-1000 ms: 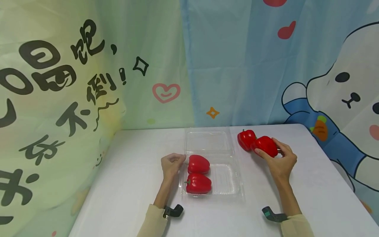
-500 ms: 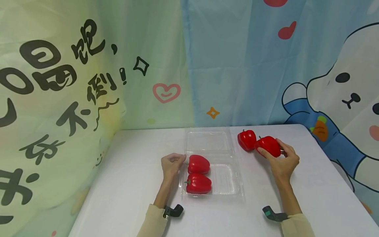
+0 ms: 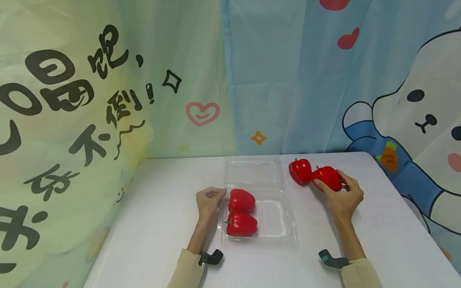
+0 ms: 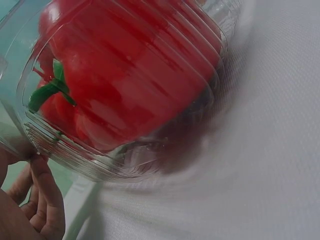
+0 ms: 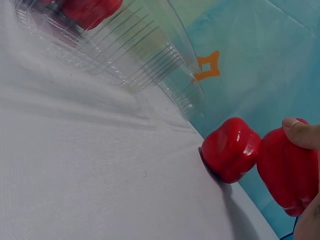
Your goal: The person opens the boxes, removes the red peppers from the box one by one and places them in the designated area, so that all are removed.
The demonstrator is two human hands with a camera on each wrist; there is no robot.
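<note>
A clear plastic clamshell box (image 3: 274, 218) lies unfolded on the table, its lid (image 3: 254, 173) toward the back. Two red bell peppers, a rear one (image 3: 241, 200) and a front one (image 3: 241, 224), fill its left half. My left hand (image 3: 209, 203) pinches the box's left rim between thumb and fingers, as the left wrist view also shows. To the right of the box, my right hand (image 3: 343, 196) holds another red bell pepper (image 3: 327, 179), thumb on its near side. Close beside that one sits a further bell pepper (image 5: 231, 150) on the table, stem up.
A white cloth (image 3: 162, 224) covers the table. Behind and to the left hangs a printed curtain (image 3: 288, 80) with a bear, hearts and writing. Each wrist wears a small black camera, such as the left one (image 3: 211, 257).
My right hand has shifted slightly right with its bell pepper, and the green stem now shows on top. The left hand and the box stay where they were.
</note>
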